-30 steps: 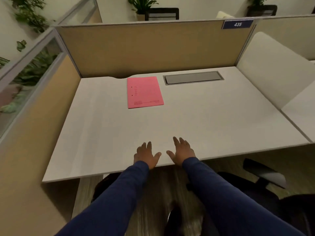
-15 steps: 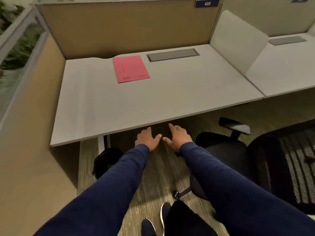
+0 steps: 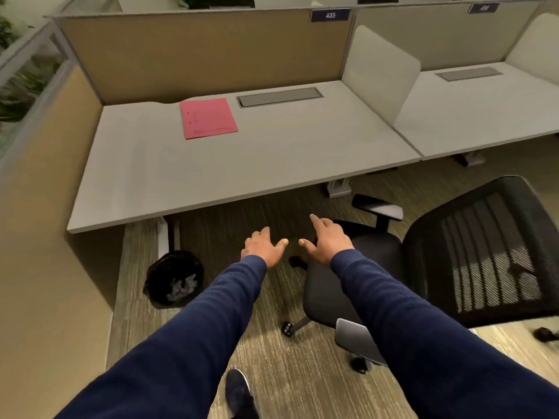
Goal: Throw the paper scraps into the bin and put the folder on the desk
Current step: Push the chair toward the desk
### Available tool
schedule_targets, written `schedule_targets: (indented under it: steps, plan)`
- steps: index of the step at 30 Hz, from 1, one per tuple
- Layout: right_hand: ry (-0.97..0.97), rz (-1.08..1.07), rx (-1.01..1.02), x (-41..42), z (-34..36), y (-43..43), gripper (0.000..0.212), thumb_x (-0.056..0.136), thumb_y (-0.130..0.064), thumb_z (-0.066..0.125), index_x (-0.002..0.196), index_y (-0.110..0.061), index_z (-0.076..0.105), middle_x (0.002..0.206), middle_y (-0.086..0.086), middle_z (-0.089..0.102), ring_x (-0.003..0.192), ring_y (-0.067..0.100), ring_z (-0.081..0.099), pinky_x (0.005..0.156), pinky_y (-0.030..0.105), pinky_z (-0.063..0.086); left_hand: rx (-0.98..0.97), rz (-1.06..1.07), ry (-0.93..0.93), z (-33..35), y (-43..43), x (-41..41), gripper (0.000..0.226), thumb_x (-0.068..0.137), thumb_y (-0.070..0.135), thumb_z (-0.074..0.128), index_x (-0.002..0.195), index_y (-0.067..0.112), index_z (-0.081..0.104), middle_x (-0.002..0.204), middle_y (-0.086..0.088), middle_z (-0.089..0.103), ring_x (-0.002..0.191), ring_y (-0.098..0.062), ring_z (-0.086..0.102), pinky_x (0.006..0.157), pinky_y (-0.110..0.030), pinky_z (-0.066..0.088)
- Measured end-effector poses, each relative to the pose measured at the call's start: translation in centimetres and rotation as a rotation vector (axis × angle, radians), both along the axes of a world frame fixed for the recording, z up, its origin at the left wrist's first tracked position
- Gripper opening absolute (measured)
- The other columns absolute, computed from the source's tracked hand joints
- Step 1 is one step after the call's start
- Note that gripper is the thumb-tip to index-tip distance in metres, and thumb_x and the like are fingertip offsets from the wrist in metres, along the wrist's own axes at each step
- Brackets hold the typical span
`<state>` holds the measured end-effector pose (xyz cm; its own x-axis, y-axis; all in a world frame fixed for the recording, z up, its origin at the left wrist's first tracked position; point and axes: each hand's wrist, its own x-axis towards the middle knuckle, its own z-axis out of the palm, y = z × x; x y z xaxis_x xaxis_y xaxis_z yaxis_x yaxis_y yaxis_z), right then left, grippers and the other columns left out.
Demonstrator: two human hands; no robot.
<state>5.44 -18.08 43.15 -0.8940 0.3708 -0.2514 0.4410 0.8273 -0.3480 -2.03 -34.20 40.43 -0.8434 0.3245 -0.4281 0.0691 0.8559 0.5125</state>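
Both hands hang empty over the floor, left hand (image 3: 262, 247) and right hand (image 3: 326, 241), each grip spread wide. The pink folder (image 3: 208, 117) lies flat on the counter (image 3: 169, 173) at eleven o'clock. Paper scraps (image 3: 182, 287) sit inside the black bin (image 3: 174, 278) at nine o'clock.

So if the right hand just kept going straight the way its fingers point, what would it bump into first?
Probably the chair's armrest, just beyond the right hand, or the desk edge above it; depth is hard to judge from this view.
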Motion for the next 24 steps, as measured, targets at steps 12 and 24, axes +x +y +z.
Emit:
schedule_targets:
  steps: [12, 24]
  plan:
    - [-0.048, 0.099, 0.137, 19.9, 1.2, 14.0, 0.081, 0.092, -0.054, 0.057, 0.157, -0.024, 0.020, 0.158, 0.010, 0.032, 0.142, 0.032, 0.033, 0.111, 0.050, 0.038, 0.075, 0.002, 0.030, 0.0, 14.5, 20.1, 0.075, 0.093, 0.057, 0.050, 0.153, 0.016, 0.031, 0.152, -0.016, 0.040, 0.139, -0.037, 0.038, 0.114, -0.047, 0.034]
    - [-0.071, 0.130, 0.172, 23.5, 2.2, 27.5, 0.080, 0.094, -0.053, 0.056, 0.158, -0.026, 0.017, 0.160, 0.007, 0.029, 0.145, 0.031, 0.032, 0.113, 0.049, 0.037, 0.066, -0.058, 0.056, 0.4, 27.9, 23.0, 0.073, 0.094, 0.057, 0.050, 0.152, 0.018, 0.030, 0.152, -0.014, 0.039, 0.140, -0.035, 0.036, 0.113, -0.050, 0.035]
